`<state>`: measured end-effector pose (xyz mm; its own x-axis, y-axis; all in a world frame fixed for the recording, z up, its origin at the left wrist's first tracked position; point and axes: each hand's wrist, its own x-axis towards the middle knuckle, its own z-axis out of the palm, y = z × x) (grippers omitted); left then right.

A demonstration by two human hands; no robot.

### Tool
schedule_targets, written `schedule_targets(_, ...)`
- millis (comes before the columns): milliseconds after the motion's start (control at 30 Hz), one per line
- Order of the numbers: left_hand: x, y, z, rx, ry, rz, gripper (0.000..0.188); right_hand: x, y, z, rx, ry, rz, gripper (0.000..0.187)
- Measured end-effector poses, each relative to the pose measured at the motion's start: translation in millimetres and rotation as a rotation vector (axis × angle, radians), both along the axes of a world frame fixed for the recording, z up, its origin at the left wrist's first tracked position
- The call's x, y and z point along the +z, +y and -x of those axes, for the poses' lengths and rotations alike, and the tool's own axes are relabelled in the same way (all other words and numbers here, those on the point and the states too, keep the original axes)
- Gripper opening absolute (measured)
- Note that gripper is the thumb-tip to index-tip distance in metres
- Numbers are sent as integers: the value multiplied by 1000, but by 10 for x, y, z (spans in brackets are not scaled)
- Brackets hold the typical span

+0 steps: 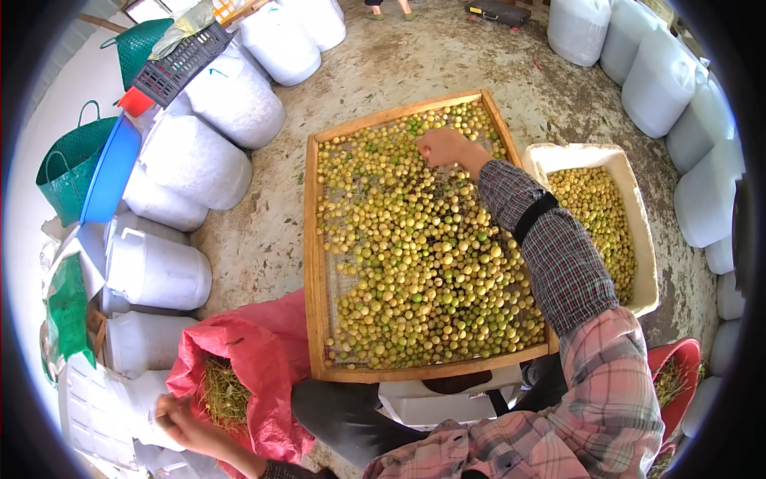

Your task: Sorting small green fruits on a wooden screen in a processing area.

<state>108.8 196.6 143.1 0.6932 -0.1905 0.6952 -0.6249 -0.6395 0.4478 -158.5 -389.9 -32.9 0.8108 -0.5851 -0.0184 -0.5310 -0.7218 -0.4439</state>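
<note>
A wooden-framed mesh tray lies across my lap, covered with small round yellow-green fruits. My right hand reaches over its far part, fingers curled down close to the fruits; whatever it may hold is hidden. Out to the left, my left hand is closed beside a red woven sack. Its fingers are bent in, and I cannot make out anything between them. Dry stems and grassy bits fill the sack's open mouth.
A cream-coloured tub full of similar fruits stands right of the tray. Behind my right arm is a red basin with stems. White barrels line the left, plastic jugs the right. A person's feet show far off.
</note>
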Motion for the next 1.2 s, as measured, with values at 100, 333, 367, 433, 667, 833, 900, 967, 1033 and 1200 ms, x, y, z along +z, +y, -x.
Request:
schedule_targets(100,-423,588,-172,-46,-76,-536,26,-3,-31,-42,-40,89,-27,21)
schedule_targets(333,-369,879,-267,44,-24,-397,6,232,316,-138,-67,169,171,16)
schedule_targets(367,-392,837,-243,-37,109,-316,7,257,384,-17,-117,-118,137,14)
schedule_targets(433,-518,699,-250,-62,198,-236,3,437,395,146,-120,-354,-18,12)
schedule_targets(667,-291,895,-165,-47,134,-210,5,2328,2100,-354,175,-809,-379,11)
schedule_targets(833,-239,1055,-109,-179,72,-170,17,2798,3456,-895,616,-1112,-138,8)
schedule_targets(900,-139,1000,82,-74,243,-106,25,2642,4029,-1191,685,-1084,-126,10)
schedule_targets(967,-236,924,177,-34,-44,-150,32,1860,4494,-1729,846,-950,-9,37)
schedule_targets(1033,-136,1116,178,27,-171,-187,37,1680,4686,-1755,849,-439,273,34)
schedule_targets(1200,42,789,507,-226,172,432,10,1567,3774,-1307,539,-698,162,8)
